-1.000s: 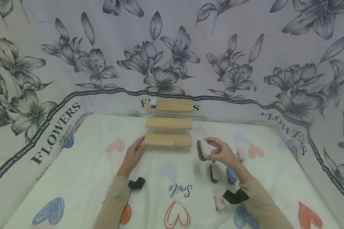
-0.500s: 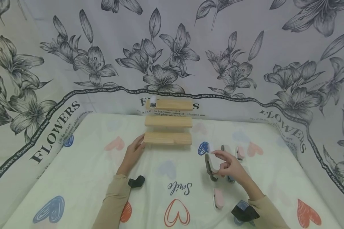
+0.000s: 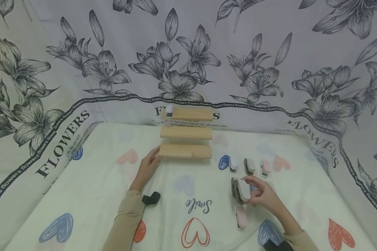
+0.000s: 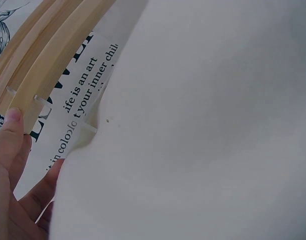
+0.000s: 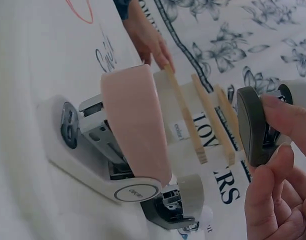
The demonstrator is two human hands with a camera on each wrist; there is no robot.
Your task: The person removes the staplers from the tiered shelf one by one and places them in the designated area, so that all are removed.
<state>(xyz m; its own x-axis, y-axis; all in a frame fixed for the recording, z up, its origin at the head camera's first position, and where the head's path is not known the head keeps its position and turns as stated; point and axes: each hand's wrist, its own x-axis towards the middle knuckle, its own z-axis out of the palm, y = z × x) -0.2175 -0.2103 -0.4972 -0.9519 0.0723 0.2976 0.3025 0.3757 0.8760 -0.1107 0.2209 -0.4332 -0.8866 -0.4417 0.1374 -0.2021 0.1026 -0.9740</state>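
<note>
My right hand (image 3: pixel 265 197) pinches a white-and-dark-grey stapler (image 3: pixel 244 190) between thumb and fingers, over the right part of the table. In the right wrist view this stapler's dark grey side (image 5: pixel 250 125) faces the camera. Close by, a pink stapler (image 3: pixel 241 217) with a white base lies on the cloth, large in the right wrist view. A blue stapler (image 3: pixel 253 188) is mostly hidden behind my right hand. My left hand (image 3: pixel 147 169) grips the left end of the lowest board of a three-tier wooden shelf (image 3: pixel 185 151), with the thumb (image 4: pixel 14 117) on the board.
A white stapler (image 3: pixel 169 111) stands on the top board's left end. Beyond my right hand, a white stapler (image 3: pixel 233 164), a grey-and-white stapler (image 3: pixel 249 166) and a pink stapler (image 3: pixel 265 168) form a row. A flower-printed curtain (image 3: pixel 188 62) hangs behind the heart-patterned tablecloth (image 3: pixel 163 223).
My right hand has moved away from the shelf, rightward and nearer to me, with the stapler in it. The row of staplers behind has come into view. My left hand stays at the shelf.
</note>
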